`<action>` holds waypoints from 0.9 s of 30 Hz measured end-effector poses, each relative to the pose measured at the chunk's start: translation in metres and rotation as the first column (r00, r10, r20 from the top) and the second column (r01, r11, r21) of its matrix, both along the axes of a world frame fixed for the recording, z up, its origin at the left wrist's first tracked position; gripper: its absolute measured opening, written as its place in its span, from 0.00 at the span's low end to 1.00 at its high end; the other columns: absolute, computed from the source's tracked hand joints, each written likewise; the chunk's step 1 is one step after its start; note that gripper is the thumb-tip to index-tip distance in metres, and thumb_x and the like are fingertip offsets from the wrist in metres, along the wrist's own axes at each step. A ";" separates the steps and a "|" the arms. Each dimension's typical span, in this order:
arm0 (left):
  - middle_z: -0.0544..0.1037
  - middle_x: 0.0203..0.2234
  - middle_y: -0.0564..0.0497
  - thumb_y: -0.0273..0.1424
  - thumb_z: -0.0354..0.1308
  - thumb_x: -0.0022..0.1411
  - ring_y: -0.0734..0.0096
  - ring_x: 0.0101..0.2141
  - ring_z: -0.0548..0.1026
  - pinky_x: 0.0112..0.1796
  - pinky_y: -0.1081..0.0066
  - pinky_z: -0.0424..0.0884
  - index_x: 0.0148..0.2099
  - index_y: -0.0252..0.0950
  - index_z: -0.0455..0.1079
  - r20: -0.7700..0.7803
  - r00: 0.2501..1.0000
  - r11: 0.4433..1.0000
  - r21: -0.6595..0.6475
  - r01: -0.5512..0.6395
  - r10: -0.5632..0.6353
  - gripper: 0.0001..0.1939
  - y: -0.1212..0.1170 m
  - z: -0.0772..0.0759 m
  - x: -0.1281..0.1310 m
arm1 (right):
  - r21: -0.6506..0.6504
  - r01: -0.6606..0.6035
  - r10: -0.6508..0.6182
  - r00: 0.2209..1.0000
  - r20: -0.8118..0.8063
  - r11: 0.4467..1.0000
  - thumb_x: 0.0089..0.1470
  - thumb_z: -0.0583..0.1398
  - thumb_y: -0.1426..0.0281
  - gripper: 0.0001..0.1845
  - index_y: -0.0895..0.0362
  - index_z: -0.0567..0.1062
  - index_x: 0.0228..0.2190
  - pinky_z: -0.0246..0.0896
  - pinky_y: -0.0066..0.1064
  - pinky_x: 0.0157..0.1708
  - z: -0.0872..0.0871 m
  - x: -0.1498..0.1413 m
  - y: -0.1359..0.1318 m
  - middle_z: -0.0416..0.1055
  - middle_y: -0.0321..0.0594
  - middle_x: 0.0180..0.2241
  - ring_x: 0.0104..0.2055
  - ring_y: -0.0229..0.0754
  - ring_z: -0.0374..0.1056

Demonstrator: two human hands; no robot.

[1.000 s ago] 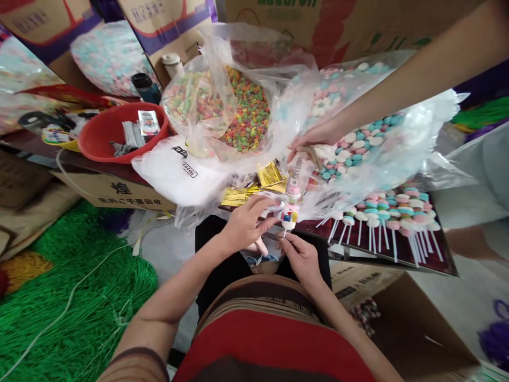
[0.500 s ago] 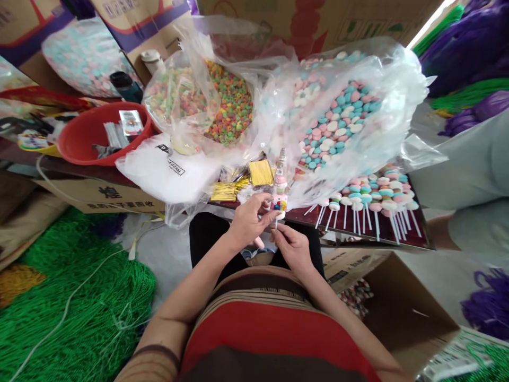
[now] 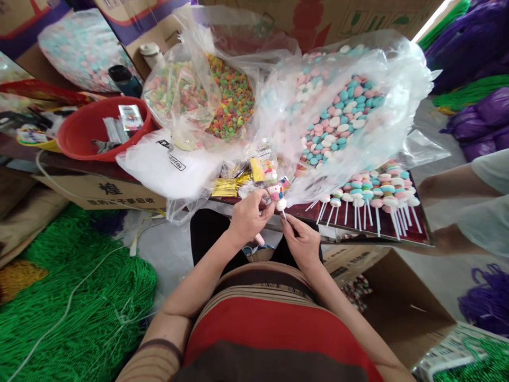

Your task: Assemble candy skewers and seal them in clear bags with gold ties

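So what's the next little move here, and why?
Probably ease the clear printed wrapper down with the left hand, since the right hand pinches the white stick and the bottom white marshmallow appears to sit below the wrapper's printed part.

A dark cup (image 3: 126,82) is standing beyond and left of the left hand (image 3: 249,216), green cords (image 3: 87,302) are lying on that side, and purple bundles (image 3: 483,124) are resting right of the right hand (image 3: 302,241).
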State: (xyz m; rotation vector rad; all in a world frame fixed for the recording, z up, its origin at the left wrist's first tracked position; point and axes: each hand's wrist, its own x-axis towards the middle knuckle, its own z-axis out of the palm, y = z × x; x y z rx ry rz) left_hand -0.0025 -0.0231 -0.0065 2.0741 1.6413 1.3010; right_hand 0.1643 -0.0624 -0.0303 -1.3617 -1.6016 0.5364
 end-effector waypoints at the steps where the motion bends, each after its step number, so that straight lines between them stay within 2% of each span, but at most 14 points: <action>1: 0.81 0.30 0.54 0.37 0.60 0.67 0.73 0.30 0.80 0.35 0.74 0.74 0.47 0.40 0.69 -0.028 1.000 1.000 0.027 0.004 -0.003 0.09 0.000 0.000 -0.001 | 0.012 0.005 -0.006 1.000 0.010 1.000 0.62 0.60 0.64 0.14 0.54 0.86 0.39 0.71 0.31 0.32 0.000 0.000 0.000 0.82 0.41 0.29 0.28 0.42 0.76; 5: 0.81 0.29 0.53 0.32 0.56 0.69 0.73 0.29 0.79 0.33 0.73 0.71 0.44 0.39 0.70 -0.117 0.993 0.989 0.146 0.009 0.008 0.04 0.002 0.000 -0.001 | 0.012 0.014 -0.014 1.000 0.027 1.000 0.63 0.60 0.63 0.15 0.54 0.86 0.40 0.69 0.30 0.28 0.003 0.000 -0.002 0.81 0.40 0.26 0.24 0.40 0.72; 10: 0.79 0.25 0.54 0.30 0.54 0.70 0.73 0.26 0.77 0.31 0.72 0.67 0.40 0.39 0.69 -0.163 0.984 0.971 0.238 -0.029 0.070 0.05 0.004 0.002 0.003 | -0.040 -0.004 0.003 1.000 -0.015 0.999 0.62 0.61 0.62 0.15 0.54 0.86 0.40 0.72 0.30 0.31 0.007 -0.002 -0.004 0.84 0.41 0.31 0.27 0.40 0.75; 18: 0.79 0.28 0.54 0.25 0.52 0.66 0.72 0.29 0.78 0.34 0.72 0.69 0.38 0.40 0.68 -0.172 0.985 0.968 0.248 0.045 -0.001 0.06 0.004 0.012 0.003 | 0.005 0.000 -0.001 0.999 0.040 1.000 0.63 0.60 0.61 0.16 0.52 0.86 0.44 0.73 0.31 0.32 0.003 0.000 -0.002 0.85 0.42 0.33 0.28 0.43 0.77; 24: 0.75 0.23 0.55 0.25 0.53 0.64 0.72 0.26 0.76 0.29 0.71 0.66 0.35 0.40 0.68 -0.280 0.959 0.963 0.268 0.029 0.049 0.06 -0.002 0.014 0.008 | 0.031 0.009 -0.015 0.980 0.198 0.999 0.64 0.57 0.61 0.20 0.56 0.85 0.47 0.66 0.28 0.28 -0.002 -0.001 0.004 0.81 0.44 0.24 0.23 0.40 0.73; 27: 0.74 0.22 0.55 0.25 0.53 0.64 0.72 0.23 0.74 0.27 0.70 0.64 0.34 0.39 0.68 -0.293 0.956 0.967 0.246 0.065 0.010 0.06 -0.009 0.013 0.008 | 0.011 0.020 -0.021 0.986 0.163 1.000 0.64 0.56 0.62 0.21 0.57 0.84 0.49 0.66 0.28 0.27 0.000 -0.004 0.004 0.80 0.43 0.24 0.22 0.39 0.72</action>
